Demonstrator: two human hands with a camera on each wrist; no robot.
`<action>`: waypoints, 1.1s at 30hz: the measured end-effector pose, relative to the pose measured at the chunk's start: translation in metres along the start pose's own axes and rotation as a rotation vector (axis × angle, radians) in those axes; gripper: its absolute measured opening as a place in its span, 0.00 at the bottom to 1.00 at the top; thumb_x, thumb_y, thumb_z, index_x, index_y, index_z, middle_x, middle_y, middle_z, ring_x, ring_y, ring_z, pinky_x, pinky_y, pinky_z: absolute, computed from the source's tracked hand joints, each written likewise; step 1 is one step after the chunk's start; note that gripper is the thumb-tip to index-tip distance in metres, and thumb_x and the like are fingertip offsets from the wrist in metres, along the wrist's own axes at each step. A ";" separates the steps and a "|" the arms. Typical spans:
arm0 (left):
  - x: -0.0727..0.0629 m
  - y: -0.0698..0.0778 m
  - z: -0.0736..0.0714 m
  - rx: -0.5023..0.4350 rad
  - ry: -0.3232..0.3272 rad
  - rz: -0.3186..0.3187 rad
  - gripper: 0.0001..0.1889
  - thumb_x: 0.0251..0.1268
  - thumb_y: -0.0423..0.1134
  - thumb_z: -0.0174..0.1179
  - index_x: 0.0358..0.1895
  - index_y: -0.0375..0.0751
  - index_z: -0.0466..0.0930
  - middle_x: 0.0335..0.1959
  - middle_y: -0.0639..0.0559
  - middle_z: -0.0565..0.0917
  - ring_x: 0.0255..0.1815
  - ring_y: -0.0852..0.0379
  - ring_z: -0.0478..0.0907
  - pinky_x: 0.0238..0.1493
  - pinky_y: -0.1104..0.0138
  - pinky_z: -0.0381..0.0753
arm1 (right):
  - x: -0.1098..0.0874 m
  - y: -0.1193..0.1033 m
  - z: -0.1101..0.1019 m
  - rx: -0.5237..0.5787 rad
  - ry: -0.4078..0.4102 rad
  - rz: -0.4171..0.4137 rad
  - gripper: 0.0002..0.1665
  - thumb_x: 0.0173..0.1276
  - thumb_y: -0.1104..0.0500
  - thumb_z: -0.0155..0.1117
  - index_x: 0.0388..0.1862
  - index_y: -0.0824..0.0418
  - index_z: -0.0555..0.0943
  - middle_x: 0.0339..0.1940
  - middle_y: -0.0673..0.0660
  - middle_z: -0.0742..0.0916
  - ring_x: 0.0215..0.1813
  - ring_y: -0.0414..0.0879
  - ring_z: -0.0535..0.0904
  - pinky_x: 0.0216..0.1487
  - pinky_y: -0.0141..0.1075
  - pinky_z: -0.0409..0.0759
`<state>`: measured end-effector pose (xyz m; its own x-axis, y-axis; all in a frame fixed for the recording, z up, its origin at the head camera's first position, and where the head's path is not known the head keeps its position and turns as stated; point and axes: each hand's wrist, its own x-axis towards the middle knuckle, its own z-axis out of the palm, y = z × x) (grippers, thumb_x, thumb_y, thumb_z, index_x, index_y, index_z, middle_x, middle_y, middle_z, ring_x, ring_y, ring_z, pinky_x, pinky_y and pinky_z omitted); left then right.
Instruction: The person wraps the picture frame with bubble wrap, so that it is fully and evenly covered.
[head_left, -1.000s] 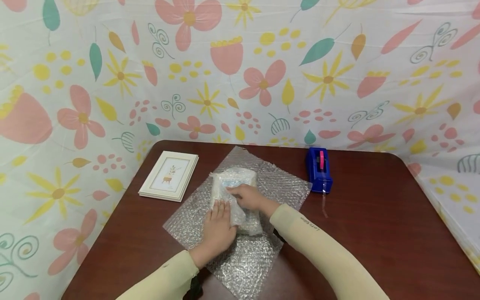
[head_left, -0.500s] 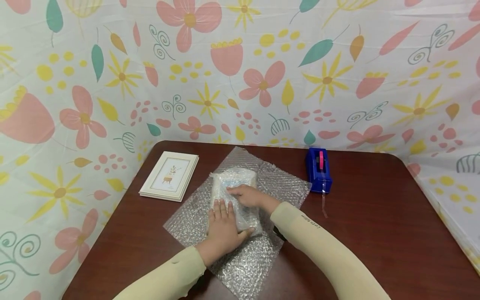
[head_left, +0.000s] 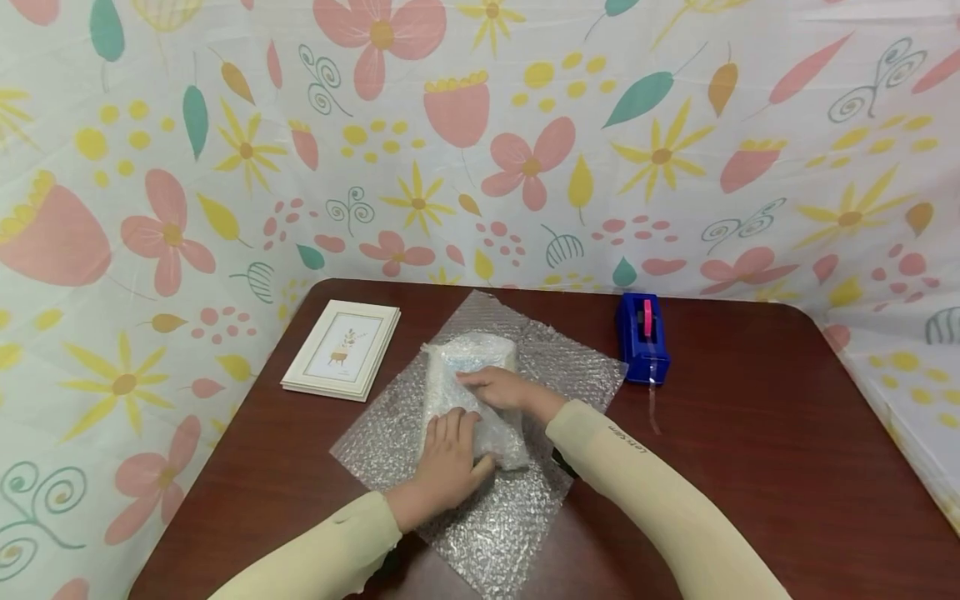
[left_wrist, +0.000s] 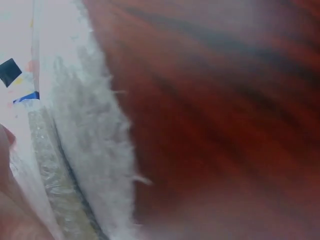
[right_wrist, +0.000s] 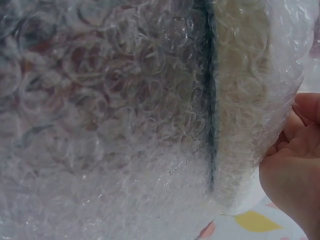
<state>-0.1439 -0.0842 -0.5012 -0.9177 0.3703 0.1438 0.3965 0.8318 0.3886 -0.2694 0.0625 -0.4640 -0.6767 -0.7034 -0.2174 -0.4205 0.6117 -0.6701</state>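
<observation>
A flat, boxy package [head_left: 471, 343] wrapped in bubble wrap lies mid-table on a larger sheet of bubble wrap [head_left: 491, 533]. Through the plastic, a cream edge [right_wrist: 241, 80] shows in the right wrist view. My left hand [head_left: 447, 458] rests over the package's near left side, fingers lightly bent and thumb spread. From the right, my right hand [head_left: 501, 390] lies on top of the package, one digit extended to the left and the others curled at the folded wrap. The right wrist view shows those curled fingers [right_wrist: 295, 132] against the wrap.
A cream picture frame [head_left: 343, 350] with a plant print lies at the left, seemingly stacked on another. A blue tape dispenser [head_left: 642, 337] stands at the back right, a strip of tape hanging off its front. Behind the dark wooden table [head_left: 750, 467] hangs a flowered cloth [head_left: 525, 225].
My left hand has shifted slightly toward the near side of the package, its thumb now spread to the right. The loose wrap flap now lies flatter over the package. My right hand stays nearly in place.
</observation>
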 end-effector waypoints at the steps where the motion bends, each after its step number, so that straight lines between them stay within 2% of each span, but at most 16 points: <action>1: 0.001 0.001 -0.001 -0.002 -0.012 -0.017 0.30 0.73 0.49 0.54 0.69 0.33 0.62 0.66 0.31 0.67 0.69 0.33 0.63 0.73 0.37 0.61 | 0.000 0.000 -0.001 0.002 0.002 -0.007 0.33 0.72 0.70 0.44 0.76 0.65 0.69 0.80 0.63 0.70 0.80 0.63 0.66 0.82 0.53 0.63; 3: 0.004 0.003 -0.002 0.020 -0.042 -0.051 0.32 0.77 0.50 0.50 0.74 0.33 0.60 0.68 0.30 0.67 0.71 0.32 0.63 0.74 0.38 0.61 | -0.001 0.000 -0.002 0.037 -0.005 0.004 0.34 0.71 0.69 0.44 0.76 0.64 0.68 0.80 0.62 0.70 0.72 0.64 0.76 0.76 0.54 0.72; 6: 0.006 0.007 -0.003 0.040 -0.078 -0.083 0.31 0.80 0.51 0.48 0.78 0.38 0.61 0.71 0.29 0.66 0.73 0.32 0.63 0.76 0.37 0.60 | -0.002 0.000 -0.002 0.074 -0.009 0.035 0.31 0.75 0.66 0.45 0.77 0.62 0.68 0.81 0.60 0.69 0.71 0.64 0.76 0.75 0.54 0.73; 7: 0.007 0.009 -0.004 0.043 -0.089 -0.095 0.30 0.81 0.51 0.48 0.79 0.42 0.62 0.72 0.30 0.66 0.73 0.32 0.63 0.76 0.37 0.60 | -0.002 0.001 -0.003 0.095 -0.014 0.048 0.30 0.77 0.65 0.45 0.77 0.61 0.68 0.81 0.60 0.69 0.60 0.61 0.83 0.66 0.51 0.81; 8: 0.008 0.011 -0.004 0.052 -0.091 -0.099 0.29 0.81 0.51 0.48 0.79 0.45 0.63 0.73 0.30 0.66 0.73 0.31 0.64 0.76 0.36 0.61 | -0.003 0.001 -0.003 0.111 -0.018 0.058 0.30 0.78 0.64 0.44 0.77 0.61 0.68 0.81 0.60 0.68 0.61 0.61 0.83 0.66 0.52 0.80; 10: 0.010 0.015 -0.004 0.075 -0.083 -0.094 0.27 0.80 0.51 0.49 0.78 0.52 0.65 0.73 0.30 0.67 0.72 0.29 0.66 0.73 0.33 0.63 | -0.004 0.000 -0.002 0.126 -0.016 0.073 0.28 0.80 0.62 0.44 0.77 0.60 0.69 0.82 0.58 0.68 0.74 0.59 0.75 0.76 0.52 0.72; 11: 0.011 0.017 -0.004 0.088 -0.081 -0.092 0.27 0.80 0.52 0.50 0.77 0.56 0.66 0.73 0.30 0.67 0.71 0.27 0.66 0.72 0.31 0.63 | -0.005 -0.001 -0.002 0.136 -0.018 0.082 0.28 0.80 0.62 0.45 0.77 0.59 0.69 0.82 0.58 0.68 0.70 0.60 0.78 0.71 0.52 0.77; 13: 0.012 0.021 -0.003 0.146 -0.080 -0.081 0.27 0.79 0.53 0.51 0.77 0.62 0.66 0.73 0.29 0.68 0.70 0.24 0.68 0.69 0.27 0.64 | -0.005 -0.002 -0.002 0.145 -0.017 0.098 0.28 0.80 0.62 0.45 0.77 0.58 0.70 0.82 0.57 0.67 0.71 0.60 0.78 0.72 0.53 0.76; 14: 0.012 0.023 -0.002 0.172 -0.078 -0.076 0.27 0.79 0.54 0.51 0.77 0.63 0.66 0.73 0.29 0.68 0.70 0.23 0.68 0.68 0.26 0.64 | -0.006 -0.003 -0.002 0.139 -0.014 0.102 0.28 0.80 0.62 0.45 0.77 0.58 0.70 0.82 0.56 0.68 0.79 0.62 0.67 0.80 0.56 0.66; 15: 0.012 0.026 -0.002 0.196 -0.082 -0.075 0.26 0.79 0.54 0.51 0.77 0.64 0.66 0.73 0.30 0.68 0.70 0.22 0.68 0.68 0.26 0.65 | -0.006 -0.003 -0.002 0.140 -0.013 0.110 0.28 0.80 0.62 0.45 0.76 0.58 0.70 0.82 0.56 0.67 0.80 0.62 0.67 0.80 0.56 0.65; 17: 0.012 0.029 -0.002 0.224 -0.093 -0.081 0.26 0.79 0.55 0.50 0.76 0.64 0.67 0.74 0.30 0.68 0.71 0.22 0.67 0.68 0.25 0.64 | -0.006 -0.004 -0.002 0.141 -0.016 0.118 0.28 0.80 0.63 0.45 0.77 0.57 0.70 0.83 0.56 0.67 0.80 0.62 0.66 0.80 0.57 0.65; 18: 0.012 0.030 -0.002 0.236 -0.104 -0.085 0.26 0.79 0.55 0.49 0.77 0.62 0.67 0.74 0.31 0.68 0.72 0.22 0.66 0.68 0.25 0.63 | -0.005 -0.004 -0.002 0.144 -0.019 0.121 0.28 0.80 0.63 0.45 0.77 0.57 0.70 0.83 0.56 0.67 0.83 0.60 0.61 0.83 0.57 0.59; 20: 0.012 0.032 -0.001 0.257 -0.120 -0.095 0.28 0.79 0.58 0.47 0.76 0.57 0.68 0.75 0.32 0.67 0.74 0.23 0.64 0.69 0.26 0.63 | -0.005 -0.005 -0.003 0.151 -0.027 0.120 0.29 0.80 0.63 0.44 0.77 0.58 0.69 0.83 0.56 0.66 0.83 0.60 0.61 0.82 0.57 0.62; 27: 0.011 0.033 0.003 0.314 -0.205 -0.111 0.52 0.66 0.79 0.44 0.83 0.45 0.53 0.81 0.33 0.60 0.79 0.23 0.57 0.72 0.26 0.59 | -0.006 -0.006 -0.006 0.142 -0.049 0.087 0.30 0.79 0.64 0.43 0.79 0.60 0.67 0.82 0.59 0.68 0.82 0.61 0.64 0.82 0.58 0.61; 30: 0.012 0.034 0.003 0.328 -0.208 -0.109 0.54 0.63 0.80 0.46 0.82 0.45 0.55 0.81 0.33 0.60 0.79 0.23 0.57 0.71 0.26 0.60 | -0.005 -0.006 -0.008 0.128 -0.022 0.093 0.29 0.81 0.62 0.44 0.78 0.59 0.68 0.81 0.60 0.70 0.81 0.61 0.65 0.81 0.58 0.63; 33: 0.013 0.036 0.002 0.344 -0.210 -0.108 0.53 0.63 0.80 0.47 0.82 0.47 0.57 0.81 0.34 0.61 0.78 0.23 0.58 0.70 0.26 0.62 | -0.002 -0.008 -0.009 0.107 0.048 0.100 0.27 0.82 0.60 0.46 0.77 0.59 0.70 0.77 0.62 0.75 0.79 0.62 0.69 0.78 0.57 0.68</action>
<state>-0.1415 -0.0489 -0.4871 -0.9436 0.3204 -0.0841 0.3162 0.9468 0.0593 -0.2702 0.0618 -0.4521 -0.7411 -0.6212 -0.2546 -0.2846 0.6341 -0.7190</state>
